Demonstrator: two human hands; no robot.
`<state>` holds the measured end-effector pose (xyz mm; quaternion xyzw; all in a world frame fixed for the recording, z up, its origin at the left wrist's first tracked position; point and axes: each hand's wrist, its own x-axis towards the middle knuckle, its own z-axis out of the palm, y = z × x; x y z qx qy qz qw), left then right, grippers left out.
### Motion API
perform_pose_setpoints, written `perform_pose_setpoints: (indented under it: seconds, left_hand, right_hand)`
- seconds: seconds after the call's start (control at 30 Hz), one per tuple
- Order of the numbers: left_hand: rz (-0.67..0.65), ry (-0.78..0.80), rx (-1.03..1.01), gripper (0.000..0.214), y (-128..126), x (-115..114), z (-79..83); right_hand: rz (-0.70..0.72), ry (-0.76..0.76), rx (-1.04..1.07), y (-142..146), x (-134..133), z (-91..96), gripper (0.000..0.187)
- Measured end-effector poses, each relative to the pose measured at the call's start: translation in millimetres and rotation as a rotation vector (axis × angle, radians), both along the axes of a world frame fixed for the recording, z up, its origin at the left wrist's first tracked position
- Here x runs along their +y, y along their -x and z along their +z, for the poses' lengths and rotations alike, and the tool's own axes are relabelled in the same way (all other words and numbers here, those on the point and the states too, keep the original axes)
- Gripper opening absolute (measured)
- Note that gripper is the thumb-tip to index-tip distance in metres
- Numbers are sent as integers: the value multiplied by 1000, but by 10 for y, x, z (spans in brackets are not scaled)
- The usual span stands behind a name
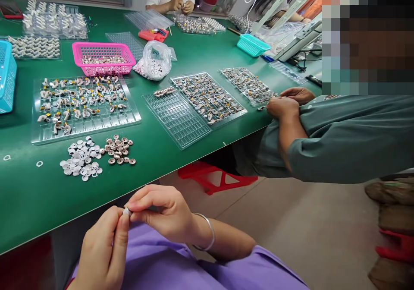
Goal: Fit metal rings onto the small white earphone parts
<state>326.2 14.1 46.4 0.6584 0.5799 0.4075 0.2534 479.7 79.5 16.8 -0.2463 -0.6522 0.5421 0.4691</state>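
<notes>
Pink basket [97, 70]: one. Turquoise baskets [8, 78]: two. Clear trays [176, 117], near row: four. Plastic bag [157, 59]: one. Disc heaps [80, 160] on worktop [194, 61]: two, white and brown. Loose rings [39, 164]: two. Red stool [213, 180]: one.

A single head-worn camera looks forward and down, from close above the wearer's lap [181, 268], across a green worktable [26, 203].

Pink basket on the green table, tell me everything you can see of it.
The pink basket is a low rectangular plastic one with slotted walls, standing upright and open on the green table. Small silvery ring-like parts cover its bottom. A clear tray lies just in front; no hand touches it.
</notes>
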Motion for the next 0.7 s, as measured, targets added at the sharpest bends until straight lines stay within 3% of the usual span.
perform_pose_setpoints:
  seconds: [0.47,0.7]
  left_hand:
    - [1,154,-170,33,46,31,-2]
    - [-40,229,-264,33,66,42,-23]
  right_hand:
    - [4,-61,17,24,54,-69,3]
    - [177,120,54,-7,169,-39,8]
